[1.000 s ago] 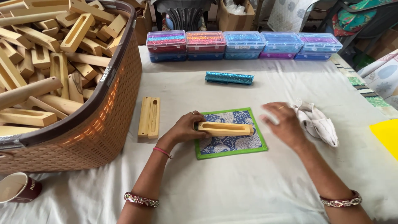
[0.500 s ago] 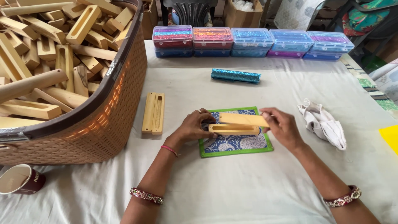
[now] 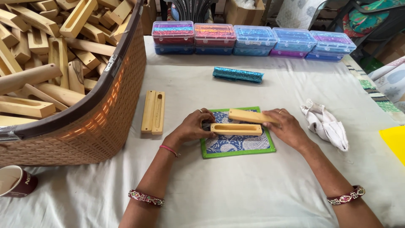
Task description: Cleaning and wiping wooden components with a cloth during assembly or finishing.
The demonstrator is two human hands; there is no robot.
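A long wooden box base (image 3: 236,129) with a hollow slot lies on a blue patterned mat with a green border (image 3: 236,143). My left hand (image 3: 192,126) grips the base's left end. My right hand (image 3: 286,126) holds the flat wooden lid (image 3: 252,116), tilted just behind and above the base, its right end between my fingers. Another open wooden box (image 3: 153,112) lies to the left of the mat, both halves side by side.
A big woven basket (image 3: 105,118) full of wooden boxes fills the left. A teal glitter roll (image 3: 237,75) lies further back, before a row of coloured plastic cases (image 3: 253,39). A white cloth (image 3: 325,123) is at right, a mug (image 3: 17,180) at bottom left.
My right hand came from the white cloth to the wooden box and lifted the lid off the base, shifting it back and right. The left hand kept hold of the base.
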